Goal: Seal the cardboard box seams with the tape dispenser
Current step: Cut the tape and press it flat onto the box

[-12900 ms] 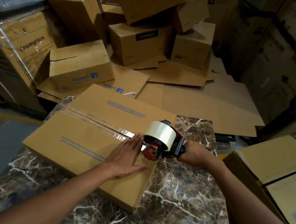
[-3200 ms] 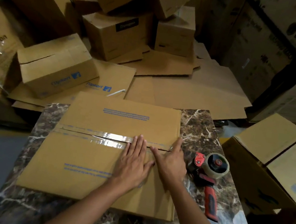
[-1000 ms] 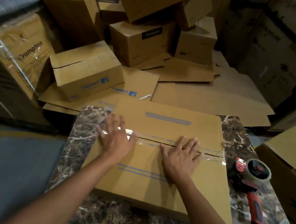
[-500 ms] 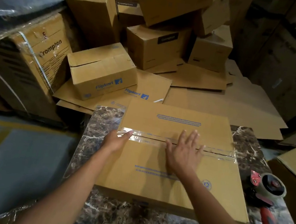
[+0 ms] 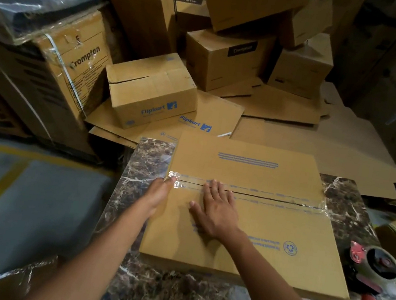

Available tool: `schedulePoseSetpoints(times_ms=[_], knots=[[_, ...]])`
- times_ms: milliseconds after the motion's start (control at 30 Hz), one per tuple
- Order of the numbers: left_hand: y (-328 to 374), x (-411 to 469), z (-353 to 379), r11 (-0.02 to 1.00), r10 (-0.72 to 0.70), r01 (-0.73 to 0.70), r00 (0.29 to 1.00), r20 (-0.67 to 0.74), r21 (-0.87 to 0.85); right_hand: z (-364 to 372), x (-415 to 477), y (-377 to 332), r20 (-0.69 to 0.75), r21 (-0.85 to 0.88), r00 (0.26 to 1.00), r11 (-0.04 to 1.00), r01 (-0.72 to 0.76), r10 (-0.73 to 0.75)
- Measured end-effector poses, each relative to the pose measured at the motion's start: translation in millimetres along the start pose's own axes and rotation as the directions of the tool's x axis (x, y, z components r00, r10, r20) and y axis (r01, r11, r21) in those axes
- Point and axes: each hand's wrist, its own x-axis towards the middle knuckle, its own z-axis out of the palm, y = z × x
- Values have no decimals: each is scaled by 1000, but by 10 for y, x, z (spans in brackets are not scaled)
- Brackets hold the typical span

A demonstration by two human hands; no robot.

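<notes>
Pressing the tape [image 5: 182, 185] end at the left edge of the box [image 5: 243, 233], your left hand [image 5: 158, 192] has straight fingers [image 5: 166, 183], gripping nothing; uneven pressure could wrinkle the film. Your right hand [image 5: 217, 211] lies flat and open over the seam [image 5: 274, 200], where a dark gap shows: lean hard and the flaps [image 5: 240, 171] may spread. The box lies on the desk [image 5: 149, 158]; the dispenser [image 5: 380, 264] rests on it, far right, where an elbow could knock it.

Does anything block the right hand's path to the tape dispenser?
Nothing visible does. The right hand lies flat on the box; the tape dispenser lies on the table to its right, with only cardboard and bare marble between.
</notes>
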Motion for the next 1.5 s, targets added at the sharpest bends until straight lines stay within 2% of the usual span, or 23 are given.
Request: schedulePoseSetpoints(times_ms=[133,267,400,467,533,567,633,667,700,733,767,800,833,900,1100,1200,1267,1333,1400,1500], knots=[[-174,-119,82,996,-17,0,983,-182,-94,-85,102,-42,79,-50,996,998,32,-28],[-180,-279,245,957,-32,-56,955,-294,-286,-107,151,-80,71,-131,997,991,5,5],[-228,-582,496,904,-87,-49,951,-297,-424,-70,82,-217,20,-32,995,994,-102,102],[-319,-783,629,884,-91,-30,967,-236,-466,-4,-3,-261,-34,41,985,985,-169,170],[-449,-994,661,890,18,-78,991,-135,-449,81,-146,-312,-113,77,972,977,-199,207],[-513,-1035,606,913,130,-173,982,-140,-368,125,-223,-348,-145,87,966,976,-201,212],[-586,-957,367,903,400,-422,893,-206,-77,204,-361,-430,-163,89,966,978,-189,201],[-580,-851,215,839,544,-530,821,-173,122,232,-401,-460,-158,69,969,981,-179,188],[-555,-719,82,708,673,-619,737,-59,340,256,-420,-472,-152,43,973,984,-171,176],[-473,-608,-44,524,744,-680,658,113,513,274,-426,-469,-146,18,975,986,-164,165],[-403,-485,-147,327,753,-716,592,288,617,284,-422,-455,-141,0,978,988,-156,154],[-312,-393,-231,144,723,-742,531,442,655,280,-417,-434,-140,-11,980,989,-145,142],[-261,-299,-292,10,676,-756,487,553,655,271,-411,-406,-139,-18,982,991,-135,131],[-208,-184,-331,-127,611,-770,436,660,626,255,-391,-322,-126,-40,986,993,-112,106],[-118,-200,16,-212,675,-725,376,635,655,-55,-406,326,-51,-32,996,997,67,-68],[-93,-379,419,-193,697,-735,364,618,650,-207,-464,821,-4,-106,992,986,127,-128],[-104,-522,768,-164,717,-730,373,588,663,-271,-594,1067,11,-121,999,991,48,-47],[-119,-647,1078,-128,746,-715,388,542,688,-273,-769,1226,-19,-122,996,988,-91,90],[-148,-745,1333,-89,764,-705,404,502,703,-200,-967,1350,-86,-111,973,968,-225,216],[-193,-857,1635,-46,746,-684,461,480,728,-92,-1191,1515,-210,-65,937,953,-297,278]])
